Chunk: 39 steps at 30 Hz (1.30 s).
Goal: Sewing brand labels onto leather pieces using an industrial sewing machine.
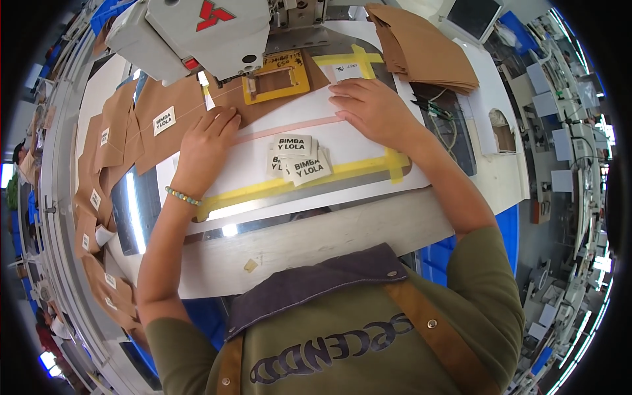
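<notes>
A brown flat panel [260, 113] lies under the sewing machine head [197, 33], with a yellow rectangular clamp frame [280, 97] resting over it. My left hand [209, 141], a beaded bracelet at its wrist, lies with stretched fingers on the panel's near left edge. At the panel's right corner, my right hand [375, 112] has its fingers extended and its thumb apart, fingertips touching down beside the corner. Between my hands, on the white board [243, 168], sits a loose pile of white printed labels [293, 145]. A thin pink strip [289, 125] runs just beyond them.
Brown panels with white labels [148, 112] overlap along the left side and hang over the table edge. A stack of plain brown pieces [428, 52] stands at the back right. Near it are cords and a small tool [434, 108]. Yellow tape [296, 191] borders the board.
</notes>
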Motion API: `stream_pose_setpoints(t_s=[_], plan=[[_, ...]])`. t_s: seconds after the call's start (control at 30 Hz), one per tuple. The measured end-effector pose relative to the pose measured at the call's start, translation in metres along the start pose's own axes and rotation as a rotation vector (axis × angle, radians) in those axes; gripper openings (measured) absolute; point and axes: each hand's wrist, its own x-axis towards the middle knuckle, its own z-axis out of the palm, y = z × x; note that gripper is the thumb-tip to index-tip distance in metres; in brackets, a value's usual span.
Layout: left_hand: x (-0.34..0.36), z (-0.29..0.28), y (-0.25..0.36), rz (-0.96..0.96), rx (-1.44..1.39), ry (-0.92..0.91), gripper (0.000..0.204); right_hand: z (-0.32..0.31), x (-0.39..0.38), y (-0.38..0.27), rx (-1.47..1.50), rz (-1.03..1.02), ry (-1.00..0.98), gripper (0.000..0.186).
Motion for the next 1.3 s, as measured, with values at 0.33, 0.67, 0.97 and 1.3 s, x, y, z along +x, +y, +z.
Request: stream_pose_setpoints(t_s=[0.33, 0.67, 0.97, 1.3], plan=[[-0.018, -0.027, 0.042, -0.254, -0.199, -0.253, 0.063, 0.009, -0.003, -0.011, 0.015, 0.038, -0.082, 0.063], [-0.022, -0.026, 0.039, -0.313, -0.270, -0.173, 0.069, -0.002, -0.008, -0.021, 0.124, 0.127, -0.060, 0.065], [-0.023, -0.026, 0.038, -0.288, -0.231, -0.181, 0.059, -0.002, -0.017, -0.019, 0.148, 0.138, -0.129, 0.066], [-0.027, -0.027, 0.033, -0.265, -0.281, -0.136, 0.054, -0.001, -0.014, -0.018, 0.181, 0.159, -0.127, 0.065]])
